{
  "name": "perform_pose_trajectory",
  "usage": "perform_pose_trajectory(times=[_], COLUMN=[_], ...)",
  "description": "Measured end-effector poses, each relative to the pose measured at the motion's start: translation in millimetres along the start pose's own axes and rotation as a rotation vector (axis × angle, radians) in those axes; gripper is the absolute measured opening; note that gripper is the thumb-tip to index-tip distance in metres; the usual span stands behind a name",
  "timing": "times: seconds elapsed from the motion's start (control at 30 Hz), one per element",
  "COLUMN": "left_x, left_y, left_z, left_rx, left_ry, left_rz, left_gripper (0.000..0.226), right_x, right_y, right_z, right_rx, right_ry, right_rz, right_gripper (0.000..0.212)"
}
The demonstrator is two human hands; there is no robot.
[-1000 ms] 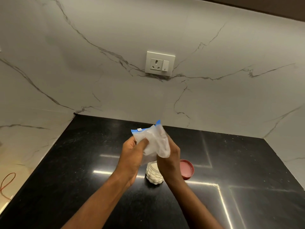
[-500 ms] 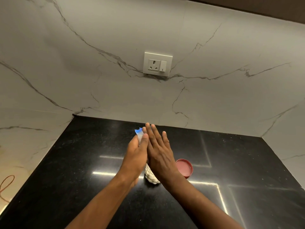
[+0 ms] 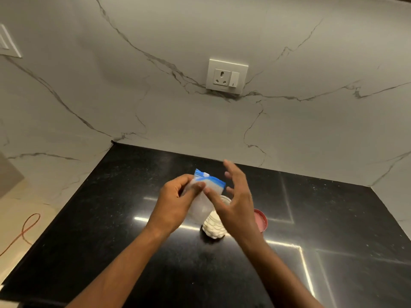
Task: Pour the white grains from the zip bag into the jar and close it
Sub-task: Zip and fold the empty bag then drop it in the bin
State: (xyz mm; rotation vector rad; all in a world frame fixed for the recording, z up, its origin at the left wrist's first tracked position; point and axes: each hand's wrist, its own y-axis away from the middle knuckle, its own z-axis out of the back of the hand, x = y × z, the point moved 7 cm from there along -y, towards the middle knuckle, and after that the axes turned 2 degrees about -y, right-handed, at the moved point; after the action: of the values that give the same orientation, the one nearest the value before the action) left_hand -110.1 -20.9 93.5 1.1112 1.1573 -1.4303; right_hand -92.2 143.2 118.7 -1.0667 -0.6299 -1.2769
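My left hand (image 3: 175,203) pinches a clear zip bag (image 3: 203,197) with a blue zip strip, held upside-down-ish above the counter; the bag looks nearly empty. My right hand (image 3: 236,201) is spread beside the bag, fingers apart, its index finger touching the plastic. Below both hands stands a small textured glass jar (image 3: 214,227) holding white grains, its mouth uncovered and partly hidden by my right hand. The red jar lid (image 3: 260,220) lies flat on the black countertop (image 3: 115,230) just right of the jar.
Marble walls close the counter at the back and both sides, with a wall socket (image 3: 226,76) above. An orange cable (image 3: 24,232) lies on the pale floor off the counter's left edge.
My right hand went from gripping the bag, to pressing flat against it, to pulling away with spread fingers. The bag has flattened and stays in my left hand.
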Motion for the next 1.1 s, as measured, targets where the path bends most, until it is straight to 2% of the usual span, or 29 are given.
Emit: perform_pose_trajectory(times=[0.07, 0.13, 0.2, 0.33, 0.43, 0.6, 0.73, 0.87, 1.0, 1.1], left_x=[-1, 0, 5, 30, 52, 74, 100, 139, 192, 242], left_y=[9, 18, 29, 56, 79, 103, 119, 148, 193, 226], left_z=[6, 16, 32, 77, 116, 189, 266, 374, 483, 536], left_rx=[0.008, -0.004, -0.010, -0.095, -0.258, -0.448, -0.515, -0.645, -0.744, -0.747], left_ry=[-0.123, -0.146, -0.130, -0.044, 0.115, 0.142, 0.098, 0.079, 0.068, 0.049], left_rz=[-0.050, -0.049, 0.003, 0.209, 0.321, 0.312, 0.319, 0.356, 0.475, 0.612], left_gripper=[0.020, 0.022, 0.032, 0.060, 0.052, 0.035, 0.028, 0.005, 0.017, 0.015], right_x=[0, -1, -3, -8, -12, -2, 26, 62, 94, 102], right_y=[-14, -19, -20, -14, -1, 38, 75, 109, 151, 187], right_z=[-7, -16, -23, -47, -79, -149, -224, -313, -421, -510], right_rx=[0.216, 0.379, 0.410, 0.371, 0.407, 0.516, 0.469, 0.369, 0.318, 0.250], right_ry=[0.056, 0.026, -0.072, -0.373, -0.490, -0.465, -0.533, -0.589, -0.685, -0.717], right_rz=[-0.051, -0.060, -0.075, -0.185, -0.328, -0.511, -0.537, -0.589, -0.680, -0.869], right_gripper=[0.062, 0.036, 0.023, 0.019, 0.019, 0.013, 0.013, 0.009, 0.014, 0.018])
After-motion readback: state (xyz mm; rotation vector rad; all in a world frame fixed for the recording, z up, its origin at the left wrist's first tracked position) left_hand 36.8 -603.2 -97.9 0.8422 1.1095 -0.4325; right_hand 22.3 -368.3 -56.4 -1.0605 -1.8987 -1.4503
